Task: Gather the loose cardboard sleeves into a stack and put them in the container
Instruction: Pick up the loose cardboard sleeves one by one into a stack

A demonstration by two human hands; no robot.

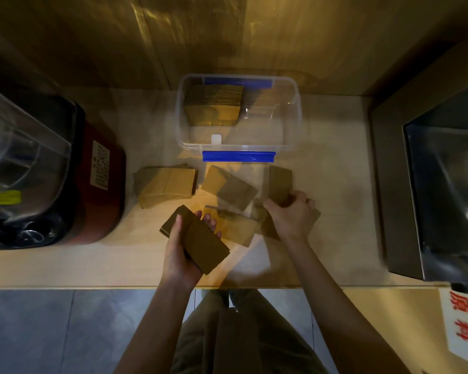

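Two hands over a pale bench. One clear container with blue clips, beyond both hands, lid off; one packed stack of sleeves inside against its left wall, the right half bare.

Left hand: palm up, fingers curled round a gathered stack of cardboard sleeves, thumb pressed along its left edge, fingertips showing past the far right edge. Stack lifted off the bench, long axis slanting from far-left to near-right.

Right hand: knuckles up, fingers closed on one dark sleeve standing almost upright, long axis running away from the hand toward the container. More cardboard under the wrist, partly hidden; whether touched, cannot tell.

Loose sleeves on the bench, exact count unclear through overlap and blur: one fanned pile beyond and left of the left hand, long axis roughly left-right; one tilted sleeve between the two hands on the far side, pointing far-left to near-right; one flatter sleeve just right of the left hand's fingertips, close to the right wrist.

One red-based machine with a clear hopper far left of the left hand. One steel box far right of the right hand.
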